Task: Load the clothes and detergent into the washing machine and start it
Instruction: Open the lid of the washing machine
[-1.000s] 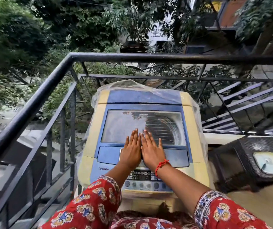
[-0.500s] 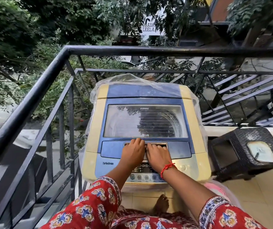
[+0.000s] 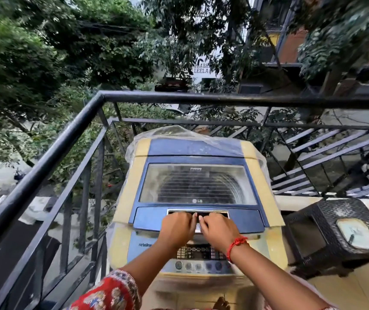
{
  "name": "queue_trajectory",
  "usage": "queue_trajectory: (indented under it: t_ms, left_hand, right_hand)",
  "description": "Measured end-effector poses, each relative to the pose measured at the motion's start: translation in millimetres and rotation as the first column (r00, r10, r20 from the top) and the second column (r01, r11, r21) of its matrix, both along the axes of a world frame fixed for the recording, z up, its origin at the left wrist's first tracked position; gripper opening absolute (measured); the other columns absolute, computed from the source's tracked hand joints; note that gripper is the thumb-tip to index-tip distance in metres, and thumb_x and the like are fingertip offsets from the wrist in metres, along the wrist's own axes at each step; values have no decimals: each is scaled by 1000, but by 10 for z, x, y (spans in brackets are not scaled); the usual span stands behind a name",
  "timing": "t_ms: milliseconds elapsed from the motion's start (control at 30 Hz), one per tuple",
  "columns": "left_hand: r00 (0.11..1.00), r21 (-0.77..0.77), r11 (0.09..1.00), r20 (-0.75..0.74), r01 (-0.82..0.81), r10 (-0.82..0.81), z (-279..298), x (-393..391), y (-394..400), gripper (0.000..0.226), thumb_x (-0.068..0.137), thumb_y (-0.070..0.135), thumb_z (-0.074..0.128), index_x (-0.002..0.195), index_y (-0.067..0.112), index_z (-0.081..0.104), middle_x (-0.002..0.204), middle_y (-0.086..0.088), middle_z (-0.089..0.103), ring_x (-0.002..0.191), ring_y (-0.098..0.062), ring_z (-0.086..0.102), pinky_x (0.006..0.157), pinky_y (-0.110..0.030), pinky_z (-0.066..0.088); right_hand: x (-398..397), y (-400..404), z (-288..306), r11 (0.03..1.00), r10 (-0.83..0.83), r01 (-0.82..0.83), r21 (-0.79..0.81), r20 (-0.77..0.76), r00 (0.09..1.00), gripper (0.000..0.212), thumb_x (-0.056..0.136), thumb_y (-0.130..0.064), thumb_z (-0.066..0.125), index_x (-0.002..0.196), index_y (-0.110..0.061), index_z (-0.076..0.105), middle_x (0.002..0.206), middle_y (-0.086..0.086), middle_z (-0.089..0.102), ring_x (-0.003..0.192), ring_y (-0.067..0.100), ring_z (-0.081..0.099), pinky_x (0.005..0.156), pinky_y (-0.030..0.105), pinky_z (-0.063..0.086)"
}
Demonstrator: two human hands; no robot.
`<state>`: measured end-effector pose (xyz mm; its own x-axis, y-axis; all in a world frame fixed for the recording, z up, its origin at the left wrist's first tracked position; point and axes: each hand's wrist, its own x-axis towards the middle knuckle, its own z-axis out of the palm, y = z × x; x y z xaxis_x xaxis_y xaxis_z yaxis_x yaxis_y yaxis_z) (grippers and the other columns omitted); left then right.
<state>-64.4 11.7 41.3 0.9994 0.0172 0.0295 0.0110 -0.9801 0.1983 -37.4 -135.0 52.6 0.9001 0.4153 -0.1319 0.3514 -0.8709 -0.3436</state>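
Note:
A blue and cream top-loading washing machine (image 3: 266,198) stands in front of me on a balcony, a clear plastic cover pushed back over its rear. Its lid with a glass window (image 3: 198,183) lies flat and closed. My left hand (image 3: 175,228) and my right hand (image 3: 220,230) sit side by side, fingers curled into the silver handle recess (image 3: 220,213) at the lid's front edge. The control panel (image 3: 201,253) with its row of round buttons lies just below my wrists. No clothes or detergent are in view.
A black metal railing (image 3: 179,98) runs along the left and far sides, close to the machine. A dark wicker stool (image 3: 344,233) stands to the right on the tiled floor. My bare foot (image 3: 221,305) shows below the machine's front.
My hands slid from flat on the lid window back to its front edge and curled into the handle recess. The camera tilted upward a little.

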Motion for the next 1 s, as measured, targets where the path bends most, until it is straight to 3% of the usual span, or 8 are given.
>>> queue_trajectory:
  t_ms: [167,333,467,767,1000]
  left_hand:
    - [991,6,997,113,-78,77,409,153,15,53,97,43,31,73,12,67,72,-8,70,69,-28,65,52,-30,32]
    - [964,63,998,264,-20,2,938,442,130,62,93,56,28,66,13,63,63,-8,66,61,-27,63,48,-30,31]
    - [935,133,991,349,13,-60,1275,755,193,70,92,60,22,63,11,63,63,-9,67,60,-28,64,48,-30,27]
    - [906,200,980,414,4,-89,1872,1573,327,72,93,54,22,60,7,65,55,-11,63,53,-33,62,45,-29,34]
    - [905,136,990,424,-26,-35,2145,2170,432,67,94,53,31,53,7,57,54,-11,60,54,-33,59,46,-30,38]
  right_hand:
    - [160,16,369,997,-38,26,78,161,986,52,97,-48,29,73,-16,63,78,3,65,75,26,63,61,36,45]
    - [465,88,794,990,-74,24,141,361,930,53,98,-49,26,82,-20,68,81,3,72,77,25,67,62,36,49]
    - [759,159,1134,995,-84,48,88,467,880,53,98,-46,27,84,-18,70,88,5,74,82,28,69,64,36,48]
    - [1526,345,1755,995,-77,28,91,591,803,55,99,-41,29,81,-12,72,79,12,73,77,35,69,62,37,50]
    - [2121,470,2003,989,-95,5,146,622,777,51,99,-38,34,79,-12,72,81,13,73,78,35,68,57,35,42]
